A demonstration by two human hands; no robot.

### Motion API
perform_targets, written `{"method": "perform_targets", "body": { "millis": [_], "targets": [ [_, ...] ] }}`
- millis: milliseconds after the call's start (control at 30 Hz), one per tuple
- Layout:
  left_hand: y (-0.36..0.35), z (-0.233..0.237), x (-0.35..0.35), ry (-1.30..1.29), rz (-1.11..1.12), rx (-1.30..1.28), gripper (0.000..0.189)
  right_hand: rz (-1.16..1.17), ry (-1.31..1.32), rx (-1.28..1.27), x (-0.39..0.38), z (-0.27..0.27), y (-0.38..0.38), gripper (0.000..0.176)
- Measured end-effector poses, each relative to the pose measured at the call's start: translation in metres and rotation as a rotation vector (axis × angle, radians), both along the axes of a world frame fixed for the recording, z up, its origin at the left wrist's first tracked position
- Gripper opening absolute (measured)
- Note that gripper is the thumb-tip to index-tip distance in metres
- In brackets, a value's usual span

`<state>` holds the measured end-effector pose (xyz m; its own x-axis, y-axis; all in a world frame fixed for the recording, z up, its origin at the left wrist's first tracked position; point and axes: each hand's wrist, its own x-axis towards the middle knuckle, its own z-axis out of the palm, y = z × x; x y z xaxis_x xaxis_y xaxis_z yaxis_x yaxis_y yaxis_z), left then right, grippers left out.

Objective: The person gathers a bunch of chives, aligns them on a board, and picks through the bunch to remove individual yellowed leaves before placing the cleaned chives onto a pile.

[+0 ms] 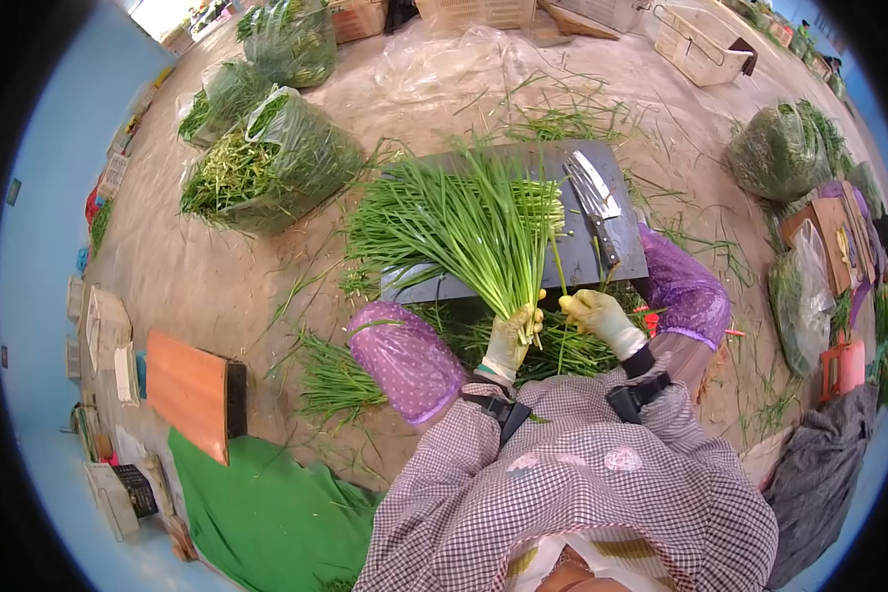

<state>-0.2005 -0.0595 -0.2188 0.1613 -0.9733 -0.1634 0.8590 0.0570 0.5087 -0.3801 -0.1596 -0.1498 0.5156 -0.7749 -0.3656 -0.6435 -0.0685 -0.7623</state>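
My left hand point(511, 340), in a pale work glove with yellowed fingers, is wrapped around the lower ends of a bunch of green garlic chives point(493, 237). The leaves fan up and away across a dark grey board point(434, 288). My right hand point(602, 318), gloved too, is closed just to the right of the bunch, with a single chive stalk point(559, 266) at its fingertips. More cut chives lie on the board behind the bunch. At the board's right side rests a broad-bladed knife point(594, 202), its dark handle towards me.
Bags of greens point(271, 163) stand on the floor at the upper left; another bag point(779, 153) is at the right. Loose chives point(331, 380) lie around my knees. An orange panel point(189, 390) and green cloth point(266, 513) are at lower left. Plastic crates point(699, 44) stand at the back.
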Motion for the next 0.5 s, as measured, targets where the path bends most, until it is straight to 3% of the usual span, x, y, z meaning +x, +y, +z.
{"method": "perform_targets", "body": {
  "millis": [33,67,167,300,333,500],
  "targets": [
    [0.0,-0.005,-0.001,-0.056,-0.031,0.043,0.039,-0.014,0.166,-0.155,0.003,-0.018,0.001,0.038],
    [0.0,-0.016,-0.002,-0.112,-0.059,0.087,0.035,-0.023,0.079,-0.216,0.008,-0.027,0.001,0.044],
    [0.006,-0.014,-0.007,-0.168,-0.05,0.168,0.026,-0.301,-0.401,0.207,0.025,-0.055,0.005,0.048],
    [0.002,-0.017,-0.004,-0.198,-0.026,0.187,0.031,-0.052,0.297,-0.649,0.007,-0.041,0.018,0.041],
    [0.003,-0.019,-0.004,-0.209,-0.026,0.202,0.032,-0.089,0.263,-0.618,0.005,-0.032,0.017,0.031],
    [0.002,-0.022,-0.008,-0.274,-0.029,0.22,0.03,-0.101,0.191,-0.783,0.011,0.0,-0.001,0.023]
  ]
}}
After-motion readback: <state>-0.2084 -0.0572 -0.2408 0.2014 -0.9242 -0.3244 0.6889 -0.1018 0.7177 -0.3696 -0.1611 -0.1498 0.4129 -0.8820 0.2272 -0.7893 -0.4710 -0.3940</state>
